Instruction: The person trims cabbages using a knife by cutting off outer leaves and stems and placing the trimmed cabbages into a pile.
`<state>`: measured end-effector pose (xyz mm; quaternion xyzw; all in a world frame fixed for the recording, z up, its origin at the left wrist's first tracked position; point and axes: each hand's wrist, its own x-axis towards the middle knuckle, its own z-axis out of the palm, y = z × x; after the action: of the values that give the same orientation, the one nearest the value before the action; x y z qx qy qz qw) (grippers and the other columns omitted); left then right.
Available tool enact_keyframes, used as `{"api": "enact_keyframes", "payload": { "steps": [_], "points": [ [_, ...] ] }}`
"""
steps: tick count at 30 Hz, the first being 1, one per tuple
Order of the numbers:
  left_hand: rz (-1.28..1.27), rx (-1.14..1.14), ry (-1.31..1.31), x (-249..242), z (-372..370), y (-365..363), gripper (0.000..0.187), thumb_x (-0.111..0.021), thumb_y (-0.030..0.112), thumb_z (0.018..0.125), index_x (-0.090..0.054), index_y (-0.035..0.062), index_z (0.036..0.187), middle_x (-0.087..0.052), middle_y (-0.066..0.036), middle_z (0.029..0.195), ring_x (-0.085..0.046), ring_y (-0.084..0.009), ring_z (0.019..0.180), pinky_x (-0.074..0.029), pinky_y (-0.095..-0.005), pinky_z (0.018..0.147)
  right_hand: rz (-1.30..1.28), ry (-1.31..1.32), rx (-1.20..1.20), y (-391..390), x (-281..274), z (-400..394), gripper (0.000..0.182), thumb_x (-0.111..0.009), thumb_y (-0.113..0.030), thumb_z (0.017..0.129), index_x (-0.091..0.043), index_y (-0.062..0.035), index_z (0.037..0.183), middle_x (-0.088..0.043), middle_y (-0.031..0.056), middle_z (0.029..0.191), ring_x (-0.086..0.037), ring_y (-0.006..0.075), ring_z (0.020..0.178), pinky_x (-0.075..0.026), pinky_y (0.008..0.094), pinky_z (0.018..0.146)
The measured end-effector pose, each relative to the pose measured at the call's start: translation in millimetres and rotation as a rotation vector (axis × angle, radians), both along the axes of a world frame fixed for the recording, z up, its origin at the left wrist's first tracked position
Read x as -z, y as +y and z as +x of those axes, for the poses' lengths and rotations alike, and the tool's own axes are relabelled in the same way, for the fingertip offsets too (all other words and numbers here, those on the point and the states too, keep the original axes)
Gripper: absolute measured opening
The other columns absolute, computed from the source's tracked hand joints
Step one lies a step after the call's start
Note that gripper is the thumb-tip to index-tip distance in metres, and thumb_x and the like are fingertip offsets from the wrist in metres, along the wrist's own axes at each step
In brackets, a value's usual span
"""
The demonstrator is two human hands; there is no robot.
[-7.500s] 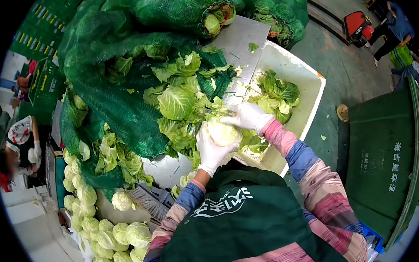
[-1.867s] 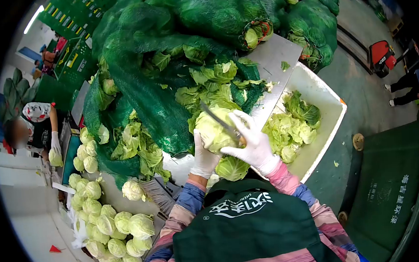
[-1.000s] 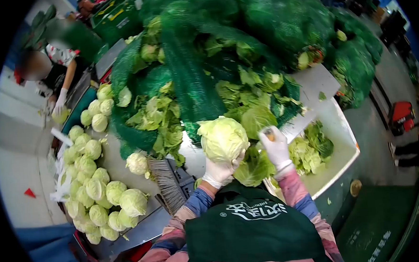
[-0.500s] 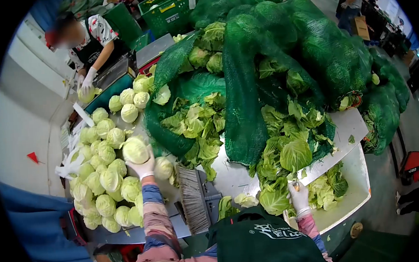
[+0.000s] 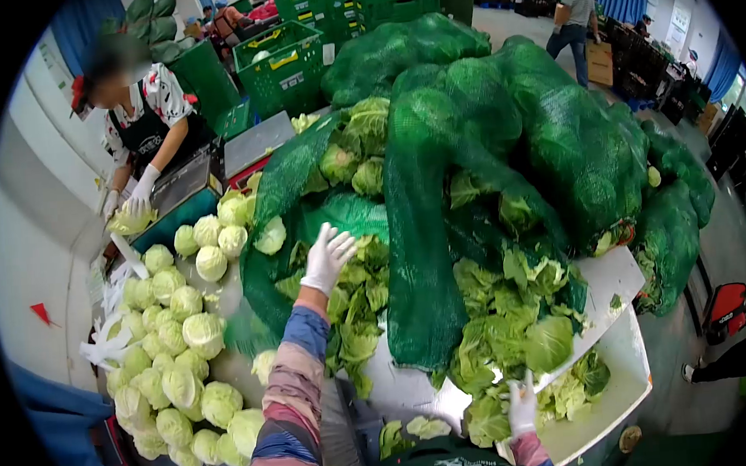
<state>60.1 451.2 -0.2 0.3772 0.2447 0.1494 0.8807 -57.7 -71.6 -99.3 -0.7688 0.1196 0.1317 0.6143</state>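
My left hand (image 5: 328,257), in a white glove, reaches over the loose cabbage leaves (image 5: 356,302) beside the green mesh bag (image 5: 424,230). Its fingers are spread and it holds nothing. White-gloved too, my right hand (image 5: 522,407) is closed near the leaves at the edge of the white bin (image 5: 629,362); what it grips is too small to make out. Trimmed cabbages (image 5: 182,386) are heaped on the left of the table. Untrimmed cabbages (image 5: 368,178) show in the mouth of the mesh bag.
A gloved co-worker (image 5: 148,119) handles a cabbage at the upper left. Full mesh bags (image 5: 547,154) stand at the back right. A brush (image 5: 341,431) lies beside my left forearm. Green crates (image 5: 282,72) are behind, and another person (image 5: 578,20) is at the upper right.
My left hand has let go of the cabbage, which now sits with the heap, and has moved up and right. The view has shifted, showing more of the room behind.
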Motion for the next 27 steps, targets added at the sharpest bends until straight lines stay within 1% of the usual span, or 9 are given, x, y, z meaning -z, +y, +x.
{"api": "enact_keyframes", "payload": {
  "steps": [1,5,6,8,11,13,16,19,27],
  "points": [
    [0.049,0.042,0.052,-3,26,-2,0.072,-0.052,0.043,0.095,-0.025,-0.0013,0.144,-0.040,-0.025,0.140,-0.047,-0.0369,0.125,-0.044,-0.0471,0.101,-0.068,-0.101,0.078,-15,11,6,0.062,-0.054,-0.008,0.094,-0.025,-0.0026,0.148,-0.056,0.0121,0.114,-0.063,0.0125,0.076,-0.049,0.0223,0.049],
    [0.778,0.045,0.383,-13,132,3,0.080,-0.067,0.047,0.083,-0.035,-0.0002,0.139,-0.048,-0.023,0.131,-0.054,-0.0318,0.115,-0.047,-0.0441,0.095,-0.077,-0.059,0.404,-53,1,30,0.052,-0.052,-0.017,0.097,-0.034,-0.0098,0.145,-0.058,0.0037,0.079,-0.061,0.0104,0.067,-0.041,0.0207,0.039],
    [1.222,-0.034,0.517,-11,162,13,0.087,-0.072,0.046,0.079,-0.032,-0.0005,0.141,-0.047,-0.025,0.132,-0.051,-0.0348,0.118,-0.042,-0.0454,0.099,-0.074,-0.068,0.408,-52,-3,36,0.052,-0.052,-0.017,0.097,-0.034,-0.0098,0.145,-0.058,0.0037,0.079,-0.061,0.0104,0.067,-0.041,0.0207,0.039],
    [1.473,-0.224,0.527,-21,203,12,0.099,-0.079,0.039,0.070,-0.025,0.0000,0.144,-0.033,-0.027,0.142,-0.034,-0.0400,0.131,-0.033,-0.0451,0.107,-0.053,-0.047,0.360,-42,-4,53,0.041,-0.051,-0.018,0.098,-0.041,-0.0070,0.136,-0.054,0.0004,0.071,-0.049,0.0071,0.046,-0.036,0.0201,0.036],
    [1.920,-0.373,0.480,-58,257,31,0.109,-0.085,0.033,0.061,-0.022,0.0027,0.145,-0.027,-0.024,0.147,-0.025,-0.0409,0.137,-0.029,-0.0445,0.110,-0.176,-0.145,0.226,-57,96,49,0.037,-0.057,-0.018,0.094,-0.049,-0.0048,0.128,-0.058,0.0055,0.070,-0.054,0.0134,0.052,-0.043,0.0261,0.045],
    [2.119,-0.137,0.473,-78,289,58,0.114,-0.086,0.033,0.059,-0.019,0.0093,0.148,-0.025,-0.020,0.150,-0.024,-0.0397,0.138,-0.027,-0.0490,0.112,-0.566,-0.075,0.100,-8,-2,51,0.047,-0.056,-0.028,0.095,-0.049,-0.0008,0.132,-0.060,0.0226,0.121,-0.059,0.0323,0.108,-0.046,0.0374,0.093],
    [2.160,0.315,0.662,-109,306,65,0.119,-0.086,0.036,0.058,-0.013,0.0176,0.151,-0.018,-0.019,0.154,-0.017,-0.0397,0.141,-0.029,-0.0531,0.111,-0.589,0.061,0.092,3,-24,56,0.048,-0.050,-0.031,0.097,-0.047,0.0018,0.132,-0.055,0.0228,0.129,-0.053,0.0346,0.119,-0.040,0.0388,0.101],
    [1.850,0.381,0.559,-92,315,89,0.121,-0.087,0.036,0.053,-0.015,0.0208,0.150,-0.016,-0.024,0.153,-0.027,-0.0452,0.136,-0.032,-0.0546,0.109,-0.519,0.038,0.137,-2,-7,54,0.047,-0.051,-0.030,0.096,-0.048,0.0021,0.130,-0.056,0.0225,0.126,-0.054,0.0361,0.117,-0.041,0.0390,0.100],
    [1.465,-0.196,-0.106,-42,263,98,0.104,-0.089,0.033,0.047,-0.040,0.0073,0.135,-0.046,-0.019,0.129,-0.047,-0.0333,0.120,-0.039,-0.0413,0.104,-0.653,0.045,0.121,12,-37,58,0.041,-0.054,-0.025,0.096,-0.052,0.0005,0.127,-0.059,0.0237,0.121,-0.057,0.0358,0.112,-0.045,0.0391,0.095]
  ]
}}
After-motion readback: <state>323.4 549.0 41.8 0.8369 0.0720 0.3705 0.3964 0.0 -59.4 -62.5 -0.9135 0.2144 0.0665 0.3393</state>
